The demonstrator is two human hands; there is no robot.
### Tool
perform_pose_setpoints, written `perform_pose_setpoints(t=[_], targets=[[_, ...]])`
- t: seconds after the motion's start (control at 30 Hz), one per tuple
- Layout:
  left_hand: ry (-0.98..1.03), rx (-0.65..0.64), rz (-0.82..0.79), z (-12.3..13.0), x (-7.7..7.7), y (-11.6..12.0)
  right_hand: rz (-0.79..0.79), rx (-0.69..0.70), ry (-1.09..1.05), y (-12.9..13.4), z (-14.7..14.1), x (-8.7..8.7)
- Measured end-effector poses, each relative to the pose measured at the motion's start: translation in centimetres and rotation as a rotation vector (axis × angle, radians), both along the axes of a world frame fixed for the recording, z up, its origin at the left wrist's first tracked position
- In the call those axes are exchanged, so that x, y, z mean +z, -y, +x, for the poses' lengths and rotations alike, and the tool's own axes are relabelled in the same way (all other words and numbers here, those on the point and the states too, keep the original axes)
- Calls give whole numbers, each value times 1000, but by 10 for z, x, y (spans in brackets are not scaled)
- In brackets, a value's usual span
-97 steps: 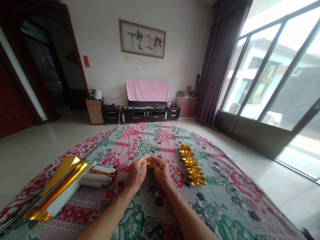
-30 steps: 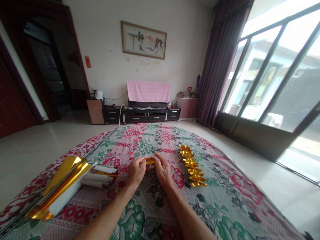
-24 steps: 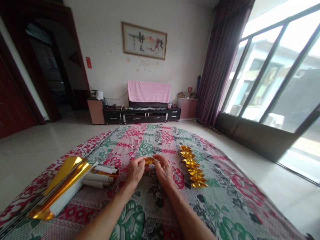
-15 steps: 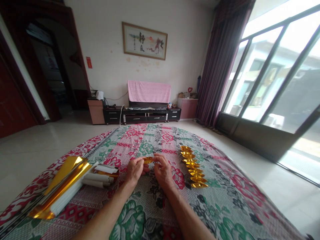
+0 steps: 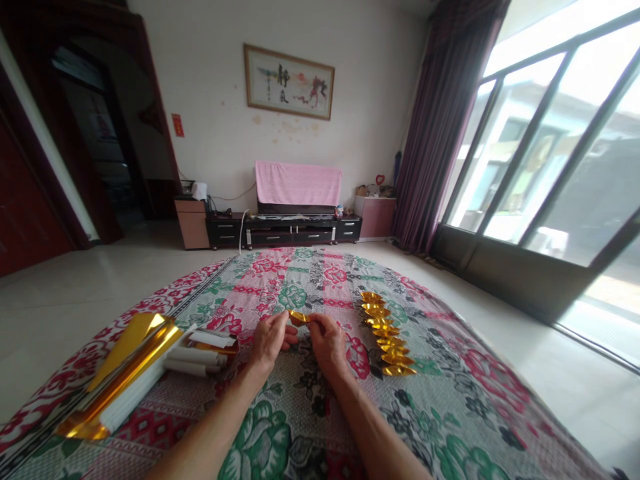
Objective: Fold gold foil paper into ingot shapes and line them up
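One gold foil piece (image 5: 299, 319) is held below the frame's centre, long axis crosswise, dipping rightward; its left end is pinched by the left hand (image 5: 269, 341), its right by the right hand (image 5: 329, 344), neither nearer.

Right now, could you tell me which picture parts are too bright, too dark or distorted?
Head view: glare washes out the window panes on the right, and the doorway on the left sinks into shadow; same view, glints on the row of gold pieces, and the held gold piece is too small to read its folds; head view, upright lines near both edges lean, probably lens distortion.
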State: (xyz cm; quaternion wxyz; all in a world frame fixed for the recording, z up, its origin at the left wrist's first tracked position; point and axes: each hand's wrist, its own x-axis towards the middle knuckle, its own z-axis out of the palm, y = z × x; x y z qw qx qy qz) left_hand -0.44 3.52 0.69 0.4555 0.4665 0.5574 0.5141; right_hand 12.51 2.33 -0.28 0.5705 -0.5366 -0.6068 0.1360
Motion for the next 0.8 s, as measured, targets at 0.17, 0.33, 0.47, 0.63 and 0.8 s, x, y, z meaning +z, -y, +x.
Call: perform_pose_setpoints(t=[0.17, 0.33, 0.47, 0.63, 0.8], targets=[[-24, -11, 18, -1, -1, 0, -4, -17, 20, 1, 0, 0], [-66, 6, 31, -1, -4, -2, 10, -23, 12, -2, -1, -3], [-174, -8, 40, 0, -7, -2, 20, -40, 42, -3, -2, -4], [-279, 27, 70, -1, -8, -2, 7, -66, 106, -1, -3, -3], [-406, 1, 40, 0, -3, 0, -2, -88, 127, 0, -4, -2]])
